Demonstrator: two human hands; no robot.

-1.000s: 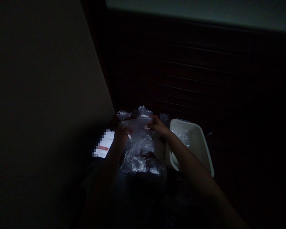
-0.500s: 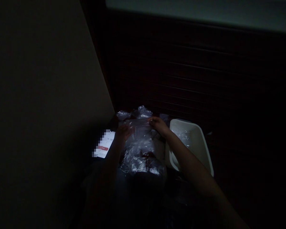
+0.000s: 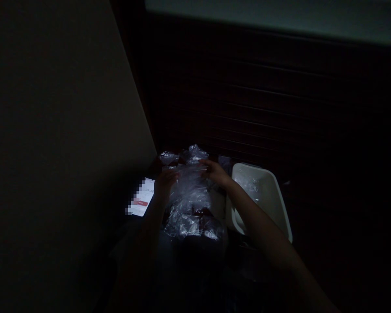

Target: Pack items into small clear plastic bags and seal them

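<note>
Clear plastic bag spans left hand and right hand, probably to keep it flat. Right fingers pinch its edge; left's too dark to tell. White tub sits just right, likely for reach.

A plastic bag lay between a person's left hand and right hand, with crumpled film nearer the body and a plastic bundle just beyond. A phone sat left of the left hand; right of the right hand stood a basin containing plastic.
</note>
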